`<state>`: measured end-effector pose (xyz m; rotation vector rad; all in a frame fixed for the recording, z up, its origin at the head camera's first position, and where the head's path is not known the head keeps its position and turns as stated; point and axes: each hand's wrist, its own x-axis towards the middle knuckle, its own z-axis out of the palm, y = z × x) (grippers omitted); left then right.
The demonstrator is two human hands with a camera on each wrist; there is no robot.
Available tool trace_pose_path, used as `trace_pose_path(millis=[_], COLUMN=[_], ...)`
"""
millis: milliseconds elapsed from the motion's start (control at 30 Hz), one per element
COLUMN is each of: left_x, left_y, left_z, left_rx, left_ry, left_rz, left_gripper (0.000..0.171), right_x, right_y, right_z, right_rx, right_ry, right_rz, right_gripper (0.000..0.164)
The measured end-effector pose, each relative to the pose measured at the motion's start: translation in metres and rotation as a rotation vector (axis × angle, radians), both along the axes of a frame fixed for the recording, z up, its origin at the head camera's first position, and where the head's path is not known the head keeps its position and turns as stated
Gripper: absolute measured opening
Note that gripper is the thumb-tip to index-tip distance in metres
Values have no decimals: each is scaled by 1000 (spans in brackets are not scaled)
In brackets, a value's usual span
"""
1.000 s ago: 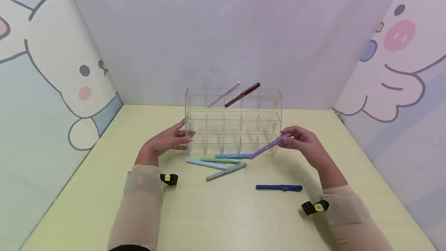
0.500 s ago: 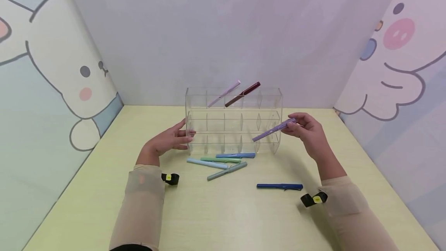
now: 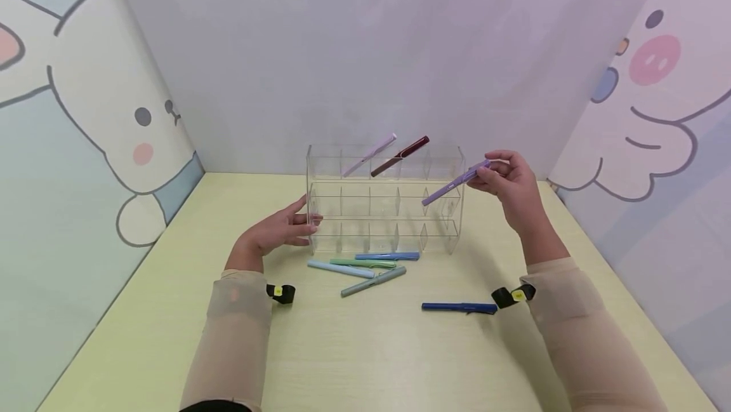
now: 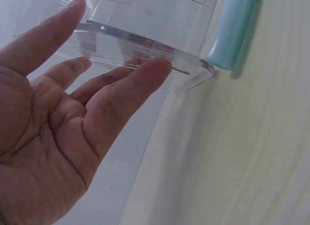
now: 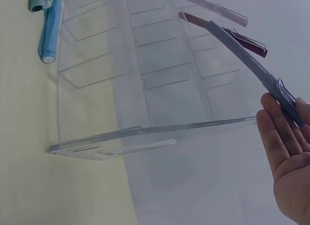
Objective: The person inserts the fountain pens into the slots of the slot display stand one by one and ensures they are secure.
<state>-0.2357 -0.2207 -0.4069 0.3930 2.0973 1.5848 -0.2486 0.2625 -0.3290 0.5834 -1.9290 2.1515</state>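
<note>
A clear acrylic pen rack (image 3: 384, 199) with three tiers of compartments stands on the table. My left hand (image 3: 280, 229) is at its left end, fingers extended against the side panel; in the left wrist view the fingertips (image 4: 157, 70) lie right at the panel's edge. My right hand (image 3: 511, 193) pinches a purple pen (image 3: 454, 183) near its clip end, between thumb and fingers. The pen slants down to the left, overlapping the rack's upper right part in the head view. A lilac pen (image 3: 370, 155) and a dark red pen (image 3: 400, 156) lean in the top tier.
In front of the rack lie a blue pen (image 3: 387, 256), a green pen (image 3: 363, 263), a light blue pen (image 3: 341, 268) and a grey-green pen (image 3: 374, 282). A dark blue pen (image 3: 459, 307) lies nearer, to the right. A pale wall (image 3: 365, 50) rises behind the table.
My right hand has risen with the purple pen, from the rack's bottom tier to beside its upper tiers, and slightly to the right. The left hand has stayed at the rack's left end.
</note>
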Motion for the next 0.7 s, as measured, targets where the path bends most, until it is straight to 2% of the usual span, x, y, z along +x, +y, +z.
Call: trace_pose_path(millis=[433,700], left_x=[-3,-3], left_y=[0,-1], left_z=[-3,-3], left_rx=[19,12], left_ry=[-4,1], left_rz=[-3,-3], left_gripper=[93,92], right_x=[-31,-41], right_y=[-11,-10], right_z=[45,56], right_rx=[-196,-247], right_ry=[67,55], right_rz=[6,-16], right_gripper=[34,37])
